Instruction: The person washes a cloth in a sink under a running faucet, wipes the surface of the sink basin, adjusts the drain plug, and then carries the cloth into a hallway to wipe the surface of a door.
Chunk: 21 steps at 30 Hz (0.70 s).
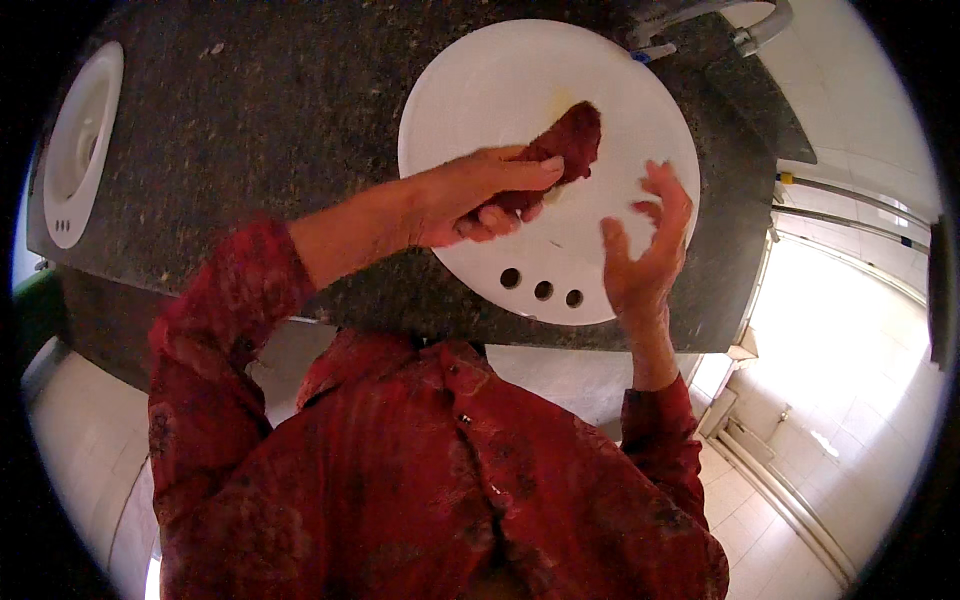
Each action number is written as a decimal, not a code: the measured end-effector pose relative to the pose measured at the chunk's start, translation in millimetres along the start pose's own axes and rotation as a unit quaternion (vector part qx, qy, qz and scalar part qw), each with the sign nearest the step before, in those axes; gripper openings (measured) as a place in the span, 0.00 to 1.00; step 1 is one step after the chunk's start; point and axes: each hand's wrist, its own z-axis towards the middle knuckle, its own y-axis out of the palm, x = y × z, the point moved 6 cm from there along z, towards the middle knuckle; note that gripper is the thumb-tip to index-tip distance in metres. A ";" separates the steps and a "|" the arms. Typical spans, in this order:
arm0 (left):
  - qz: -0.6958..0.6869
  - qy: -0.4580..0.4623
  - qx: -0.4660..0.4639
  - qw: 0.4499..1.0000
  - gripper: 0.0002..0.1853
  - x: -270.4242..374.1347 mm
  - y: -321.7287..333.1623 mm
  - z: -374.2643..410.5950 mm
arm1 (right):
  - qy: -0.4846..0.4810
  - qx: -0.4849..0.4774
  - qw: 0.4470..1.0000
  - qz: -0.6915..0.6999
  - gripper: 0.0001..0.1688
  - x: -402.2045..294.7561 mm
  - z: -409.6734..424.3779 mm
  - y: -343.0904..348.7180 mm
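Observation:
My left hand (499, 187) grips a dark red, soft-looking piece, perhaps folded cloth or a scrubber (571, 142), with the thumb on top and the fingers curled under it. The piece points up and to the right over a white round washbasin (465, 97). To its right, my right hand (651, 240) is raised over the basin's right side, fingers spread and slightly curled, holding nothing. Three dark round holes are in the basin near the rim closest to me. A yellowish patch shows on the white surface just behind the red piece.
The basin is set in a dark speckled stone countertop (285, 112). A second white basin (56, 202) is at the far left. A tap (761, 30) stands at the upper right. Metal pipes (847, 195) run along the tiled wall at the right.

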 end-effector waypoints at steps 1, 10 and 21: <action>-0.044 -0.034 -0.016 0.998 0.16 -8.6 4.6 -2.6 | -0.122 -0.023 0.989 -0.081 0.27 -13.7 -5.4 1.0; -0.011 -0.193 -0.184 0.964 0.13 -26.8 45.4 -24.2 | -0.362 -0.109 0.926 0.004 0.28 -42.6 -6.9 19.5; 0.301 -0.162 -0.052 0.938 0.14 -22.9 22.4 -11.8 | -0.347 -0.208 0.898 -0.174 0.15 -35.2 -1.8 49.3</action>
